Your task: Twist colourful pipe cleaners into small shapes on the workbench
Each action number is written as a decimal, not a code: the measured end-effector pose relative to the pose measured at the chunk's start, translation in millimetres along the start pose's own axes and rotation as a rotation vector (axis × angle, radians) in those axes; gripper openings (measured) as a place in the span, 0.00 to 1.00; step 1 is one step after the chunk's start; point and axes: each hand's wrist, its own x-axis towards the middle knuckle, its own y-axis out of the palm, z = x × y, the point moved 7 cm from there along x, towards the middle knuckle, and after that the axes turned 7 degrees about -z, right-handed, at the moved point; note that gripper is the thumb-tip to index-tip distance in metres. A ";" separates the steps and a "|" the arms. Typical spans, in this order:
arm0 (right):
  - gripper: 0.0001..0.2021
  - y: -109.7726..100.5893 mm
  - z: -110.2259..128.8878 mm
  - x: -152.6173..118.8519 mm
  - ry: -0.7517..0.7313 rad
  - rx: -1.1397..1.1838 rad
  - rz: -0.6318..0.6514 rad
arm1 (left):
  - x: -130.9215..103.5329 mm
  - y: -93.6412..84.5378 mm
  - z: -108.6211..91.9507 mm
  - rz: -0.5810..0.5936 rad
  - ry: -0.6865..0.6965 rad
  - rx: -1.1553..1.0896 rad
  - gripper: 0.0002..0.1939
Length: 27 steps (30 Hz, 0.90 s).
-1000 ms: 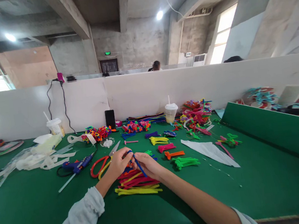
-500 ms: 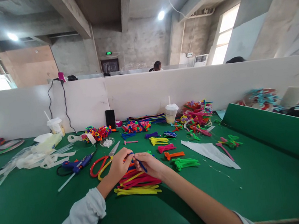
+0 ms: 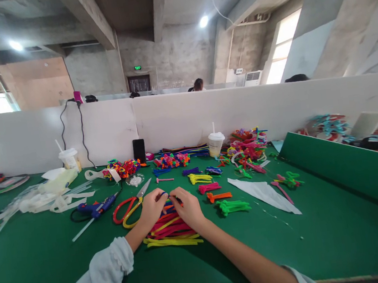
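Note:
Over the middle of the green table, my left hand pinches a dark blue pipe cleaner. My right hand is closed at its other side, fingertips almost meeting the left ones; most of the stem is hidden by the fingers. Directly beneath both hands lies a pile of cut pipe cleaners in red, yellow, orange and blue. Scissors with red and yellow handles rest just left of my left hand. Right of my right hand sit small bent bundles: yellow, pink, orange and green.
A blue glue gun and white strips lie at left. Two lidded cups, a phone and colourful finished clusters stand along the white partition. White paper and a green divider are at right.
My right hand has turned over, knuckles up, and its fingers have come closer to the left hand. The blue end that hung below the right fingers no longer shows.

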 end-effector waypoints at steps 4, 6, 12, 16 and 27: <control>0.11 12.3 -17.9 -0.8 0.236 0.223 0.137 | 2.3 -3.4 -1.9 0.028 0.033 -0.037 0.11; 0.13 23.1 -28.5 -5.0 0.459 0.441 0.258 | 2.3 -7.9 -8.7 -0.003 0.145 0.045 0.10; 0.12 28.2 -32.2 -11.2 0.693 0.692 0.355 | -0.1 -10.5 -21.3 -0.011 0.304 0.211 0.09; 0.11 29.0 -32.3 -15.2 0.757 0.690 0.391 | -1.7 -9.7 -24.5 0.006 0.359 0.231 0.09; 0.05 8.0 6.6 -2.1 -0.122 -0.255 0.100 | -3.3 -3.9 -4.5 -0.006 0.011 0.025 0.12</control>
